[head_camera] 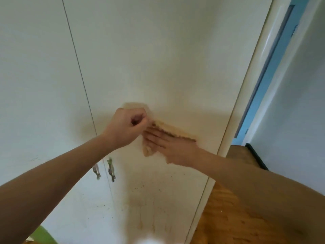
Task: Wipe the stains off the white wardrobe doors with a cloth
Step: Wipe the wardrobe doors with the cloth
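A: What shows at the far left?
B: A green thing (42, 234) in the bottom corner, too blurred to name. Above it is the left door (35, 85) of the wardrobe, white, with a few dark specks low down.

A: And at the seam between the doors?
B: The left handle (96, 170) and the right handle (111, 170), both metal, one on each side of the seam.

A: Where is the cloth?
B: The cloth (169, 130), tan, lies against the right door (158, 50) at mid height, above the handles. The left hand (127, 126) has its grip clenched on the cloth's upper left part, thumb against curled fingers, and a bit of cloth peeks out above the fist.

A: The other hand?
B: The right hand (173, 147) has its grip released. Its fingers are straight and pressed flat on the cloth, pointing left towards the fist.

A: Any marks on the door?
B: The stains (146, 215) are brown runs and dark specks below the hands, low on the right door.

A: Further right?
B: The wooden floor (228, 217), a blue strip (274, 71) and a white wall (299, 111)
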Demonstrator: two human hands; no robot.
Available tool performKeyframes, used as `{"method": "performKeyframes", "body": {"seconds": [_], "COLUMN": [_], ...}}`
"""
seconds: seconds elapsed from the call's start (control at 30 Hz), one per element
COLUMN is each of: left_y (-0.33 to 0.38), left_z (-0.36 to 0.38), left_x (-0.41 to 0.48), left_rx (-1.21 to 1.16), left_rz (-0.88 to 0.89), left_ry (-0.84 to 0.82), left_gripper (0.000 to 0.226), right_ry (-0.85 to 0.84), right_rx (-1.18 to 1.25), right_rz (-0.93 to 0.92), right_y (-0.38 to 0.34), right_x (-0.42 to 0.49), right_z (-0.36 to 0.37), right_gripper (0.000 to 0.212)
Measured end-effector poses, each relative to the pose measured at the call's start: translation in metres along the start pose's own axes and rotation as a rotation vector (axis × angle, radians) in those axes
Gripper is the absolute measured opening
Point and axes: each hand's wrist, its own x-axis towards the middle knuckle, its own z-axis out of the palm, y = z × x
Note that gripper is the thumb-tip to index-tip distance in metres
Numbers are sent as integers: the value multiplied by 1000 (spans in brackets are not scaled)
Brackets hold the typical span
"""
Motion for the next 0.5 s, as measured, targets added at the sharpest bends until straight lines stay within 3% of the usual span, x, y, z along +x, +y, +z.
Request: {"method": "performKeyframes", "body": {"seconds": [0.1,0.2,0.27,0.37,0.5], "left_y": [-27,-51,-64,-81,-90], "left_z": [-19,-49,-72,-107,-156], "left_x": [-13,-24,-31,-36,-35], "left_rx": [75,91,44,-55,-331], "left_rz": [-16,-65,-58,-83,-315], "left_ry": [25,113,120,-43,-362], "left_gripper": [33,22,4,11,21], "right_ry": [-219,-230,-146,-29,15], "right_rx": [54,157,260,302,193], "right_rz": [-199,-298,-236,-201,-226], "right_y": [-26,-19,-20,-31,-55], "right_x": [36,69,87,125,182], "right_z": [10,-7,-25,-53,-83], "right_gripper": [70,57,42,45,44]}}
